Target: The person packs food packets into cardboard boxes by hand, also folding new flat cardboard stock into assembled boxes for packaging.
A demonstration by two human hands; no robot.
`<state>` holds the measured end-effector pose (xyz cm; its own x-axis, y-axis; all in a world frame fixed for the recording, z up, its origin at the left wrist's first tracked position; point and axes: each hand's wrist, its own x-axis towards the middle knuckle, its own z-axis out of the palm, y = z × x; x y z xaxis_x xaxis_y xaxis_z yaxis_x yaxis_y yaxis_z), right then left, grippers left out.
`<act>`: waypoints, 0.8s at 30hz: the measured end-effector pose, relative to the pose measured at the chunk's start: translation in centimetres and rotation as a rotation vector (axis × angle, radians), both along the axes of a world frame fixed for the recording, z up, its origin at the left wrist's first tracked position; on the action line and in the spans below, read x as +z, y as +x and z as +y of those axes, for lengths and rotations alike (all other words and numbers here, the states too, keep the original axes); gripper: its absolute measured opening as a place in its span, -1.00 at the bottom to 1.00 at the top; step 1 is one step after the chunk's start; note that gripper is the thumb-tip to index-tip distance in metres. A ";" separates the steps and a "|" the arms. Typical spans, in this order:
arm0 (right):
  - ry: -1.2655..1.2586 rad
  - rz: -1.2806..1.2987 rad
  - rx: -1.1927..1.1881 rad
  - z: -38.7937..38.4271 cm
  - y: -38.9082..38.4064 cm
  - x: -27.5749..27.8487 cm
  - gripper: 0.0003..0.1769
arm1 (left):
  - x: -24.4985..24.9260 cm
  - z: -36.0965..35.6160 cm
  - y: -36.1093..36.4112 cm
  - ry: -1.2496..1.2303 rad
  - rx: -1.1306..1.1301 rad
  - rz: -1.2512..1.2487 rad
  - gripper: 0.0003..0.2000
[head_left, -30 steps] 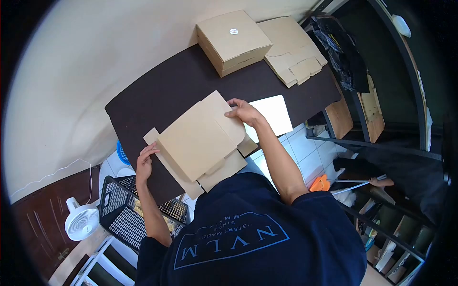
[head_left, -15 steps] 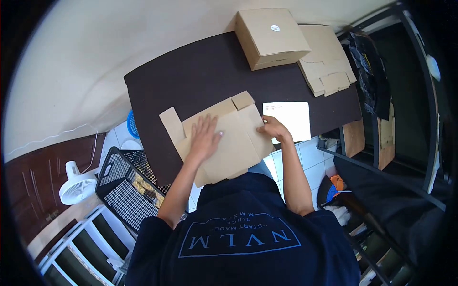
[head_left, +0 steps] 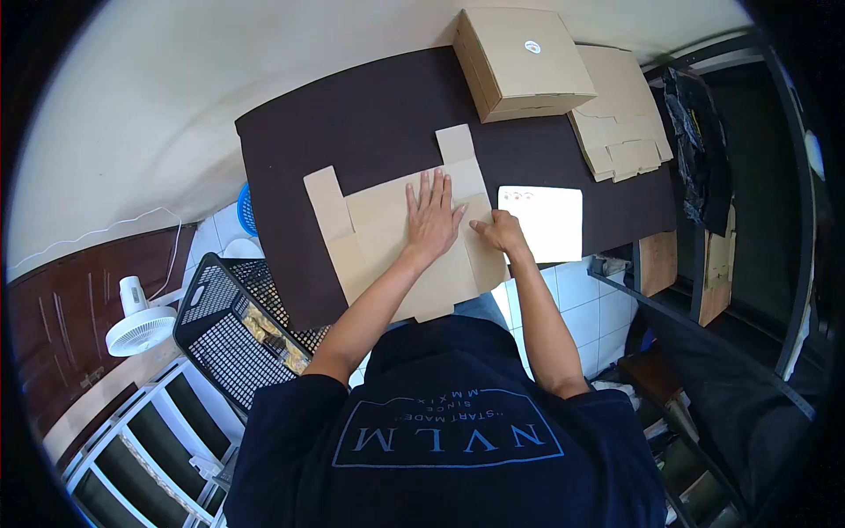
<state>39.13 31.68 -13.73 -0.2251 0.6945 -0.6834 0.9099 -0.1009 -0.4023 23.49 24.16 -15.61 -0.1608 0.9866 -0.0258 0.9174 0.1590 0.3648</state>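
Observation:
A flattened cardboard box blank (head_left: 383,233) lies on the dark table in front of me, its near edge reaching my body. Two narrow flaps stick out from its far side, one at each end. My left hand (head_left: 431,220) rests palm down on the blank, right of its middle, with fingers stretched out. At the right edge, my right hand (head_left: 503,236) pinches the cardboard, thumb on top; its other fingertips are partly hidden. Just beyond that hand lies a white sheet (head_left: 550,224) with small printed marks along its far left edge.
A closed cardboard box (head_left: 532,62) with a round white sticker stands at the back of the dark table (head_left: 352,114). Beside it lie flat cardboard pieces (head_left: 620,106). A black crate (head_left: 233,334) and a white fan (head_left: 141,326) are on the left; a dark metal rack (head_left: 792,220) is on the right.
My left hand has slid right across the blank. The far right flap, folded inward before, now points outward. My right hand stays at the right edge. The whole view has shifted slightly.

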 end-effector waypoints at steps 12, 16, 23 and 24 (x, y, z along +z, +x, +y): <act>0.018 -0.018 -0.069 -0.2 -0.2 -0.1 -0.36 | 0.3 -6.2 -9.7 -0.143 0.243 0.202 -0.46; 0.061 -0.018 -0.043 -0.2 -0.1 -0.4 -0.33 | 0.8 -8.8 -11.8 -0.138 0.285 0.231 -0.46; 0.067 0.001 -0.009 -0.2 0.0 -0.7 -0.31 | 0.4 -5.2 -8.0 -0.086 0.232 0.168 -0.38; 0.092 0.021 0.000 -0.3 0.0 -0.8 -0.29 | 0.5 -4.1 -7.0 -0.070 0.191 0.148 -0.37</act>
